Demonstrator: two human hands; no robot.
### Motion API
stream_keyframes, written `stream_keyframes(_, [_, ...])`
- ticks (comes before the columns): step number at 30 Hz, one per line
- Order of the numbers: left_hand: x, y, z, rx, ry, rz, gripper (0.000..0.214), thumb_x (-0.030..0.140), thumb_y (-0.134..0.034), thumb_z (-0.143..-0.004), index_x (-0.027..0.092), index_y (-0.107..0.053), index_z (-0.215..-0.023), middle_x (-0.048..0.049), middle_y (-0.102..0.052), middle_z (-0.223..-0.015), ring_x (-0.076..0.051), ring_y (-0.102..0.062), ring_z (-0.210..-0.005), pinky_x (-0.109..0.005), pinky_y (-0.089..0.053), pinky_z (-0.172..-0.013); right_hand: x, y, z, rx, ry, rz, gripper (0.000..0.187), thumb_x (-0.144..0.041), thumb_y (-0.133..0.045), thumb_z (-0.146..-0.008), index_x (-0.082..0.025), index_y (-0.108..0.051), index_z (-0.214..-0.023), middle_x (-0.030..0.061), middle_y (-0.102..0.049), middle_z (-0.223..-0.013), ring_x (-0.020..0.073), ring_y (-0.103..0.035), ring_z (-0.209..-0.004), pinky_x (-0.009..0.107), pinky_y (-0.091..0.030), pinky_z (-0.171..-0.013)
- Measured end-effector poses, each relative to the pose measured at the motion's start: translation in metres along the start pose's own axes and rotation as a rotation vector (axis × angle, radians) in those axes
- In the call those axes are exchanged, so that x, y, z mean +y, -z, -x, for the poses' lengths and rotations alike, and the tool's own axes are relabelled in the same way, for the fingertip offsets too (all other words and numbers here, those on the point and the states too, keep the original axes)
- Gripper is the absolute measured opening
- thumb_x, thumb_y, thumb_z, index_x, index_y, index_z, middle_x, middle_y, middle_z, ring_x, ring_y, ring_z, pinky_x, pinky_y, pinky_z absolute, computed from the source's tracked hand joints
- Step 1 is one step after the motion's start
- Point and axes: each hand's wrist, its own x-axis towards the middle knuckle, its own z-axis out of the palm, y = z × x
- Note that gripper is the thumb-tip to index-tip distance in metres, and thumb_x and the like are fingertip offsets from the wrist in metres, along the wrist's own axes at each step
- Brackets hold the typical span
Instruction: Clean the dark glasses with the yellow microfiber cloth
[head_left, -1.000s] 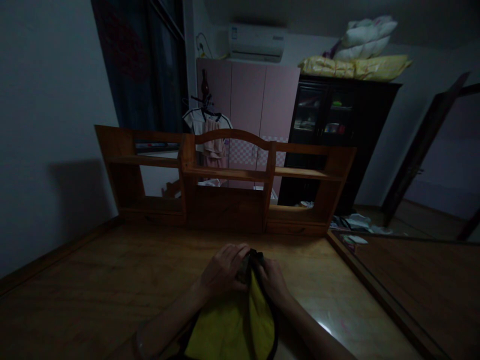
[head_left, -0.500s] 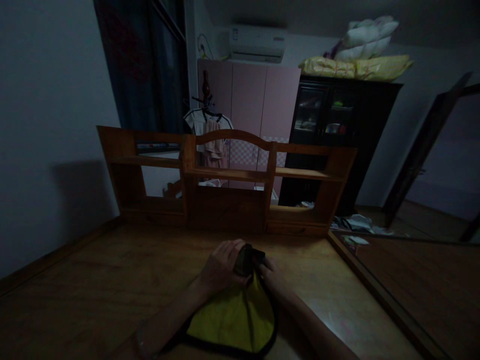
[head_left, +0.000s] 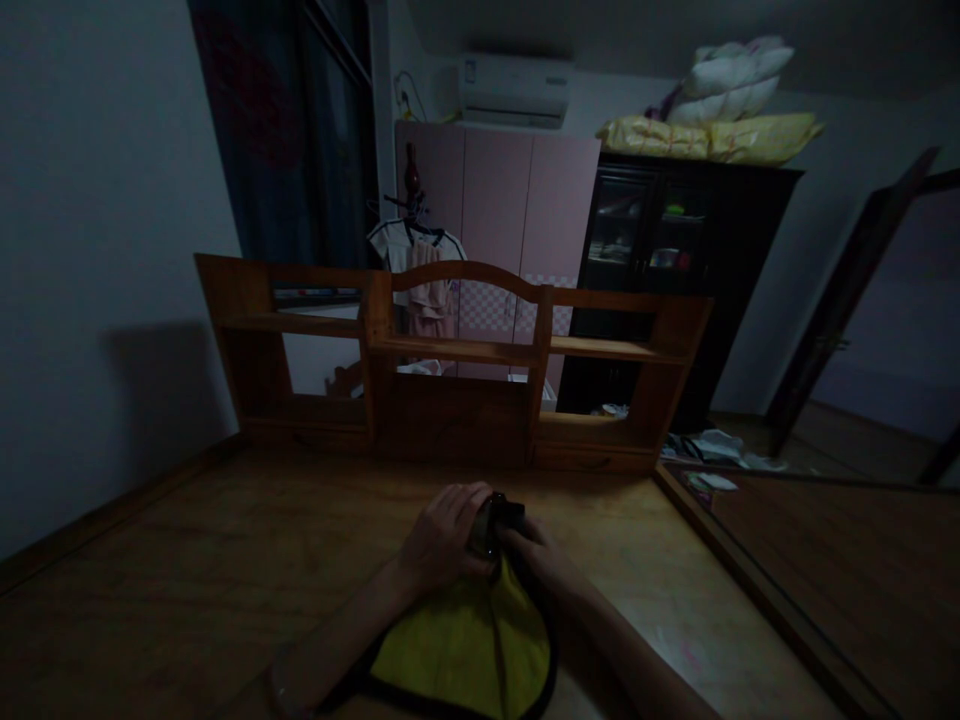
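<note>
A yellow cloth with a dark border (head_left: 469, 650) lies on the wooden surface (head_left: 202, 580) in front of me, its far end gathered into a small dark bunch (head_left: 501, 515). My left hand (head_left: 444, 540) curls over that bunch from the left, fingers closed around it. My right hand (head_left: 541, 562) grips the same end from the right, fingers pinched together. Both forearms run back toward the bottom edge, on either side of the cloth.
A low wooden shelf unit (head_left: 457, 365) stands across the far edge of the surface. Behind it are a pink wardrobe (head_left: 499, 215), a dark glass-front cabinet (head_left: 667, 270) with bedding on top, and clothes on a hanger (head_left: 420, 260). A raised wooden rim (head_left: 750, 580) runs along the right.
The hands have stayed at the cloth's far end, shifting their fingers slightly. The yellow cloth has slackened and spread a little wider near me than one second ago.
</note>
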Motion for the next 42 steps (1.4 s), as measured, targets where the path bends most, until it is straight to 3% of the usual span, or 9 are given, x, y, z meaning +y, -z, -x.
stream_keyframes(6, [0.004,0.003,-0.001,-0.06,-0.063,-0.057,0.092,0.048,-0.079,-0.067,0.014,-0.034,-0.139,-0.0174,-0.055,-0.129,-0.034,-0.056,-0.113,-0.05,-0.044,-0.099,0.005,0.001,0.003,0.104,-0.014,0.093,0.035,-0.044,-0.068,-0.077,-0.016,-0.071,-0.097,0.0073,-0.073,-0.097,0.028,-0.063,-0.096,0.039,-0.049,-0.087])
stream_keyframes(13, [0.003,0.0,-0.001,-0.039,-0.059,-0.08,0.092,0.053,-0.077,-0.069,0.013,-0.034,-0.14,-0.0181,-0.055,-0.129,-0.034,-0.056,-0.113,-0.05,-0.043,-0.1,0.001,-0.002,0.002,0.04,0.094,0.166,0.03,-0.041,-0.057,-0.087,-0.015,-0.071,-0.089,0.0045,-0.073,-0.087,0.0246,-0.064,-0.085,0.032,-0.05,-0.075])
stream_keyframes(28, [0.003,0.0,-0.001,-0.068,-0.036,-0.087,0.097,0.044,-0.085,-0.062,0.011,-0.036,-0.138,-0.0178,-0.054,-0.13,-0.034,-0.054,-0.114,-0.048,-0.042,-0.101,0.003,0.0,0.001,0.056,0.18,0.262,0.023,-0.03,-0.053,-0.087,-0.015,-0.071,-0.086,0.005,-0.073,-0.085,0.0244,-0.064,-0.081,0.031,-0.049,-0.07])
stream_keyframes(42, [0.005,0.002,-0.004,-0.011,-0.031,-0.097,0.084,0.045,-0.078,-0.07,0.009,-0.039,-0.135,-0.018,-0.057,-0.126,-0.033,-0.056,-0.112,-0.047,-0.044,-0.099,-0.008,0.001,0.005,0.099,0.279,0.485,0.022,-0.024,-0.05,-0.087,-0.015,-0.07,-0.084,0.0073,-0.074,-0.08,0.0239,-0.066,-0.073,0.029,-0.048,-0.065])
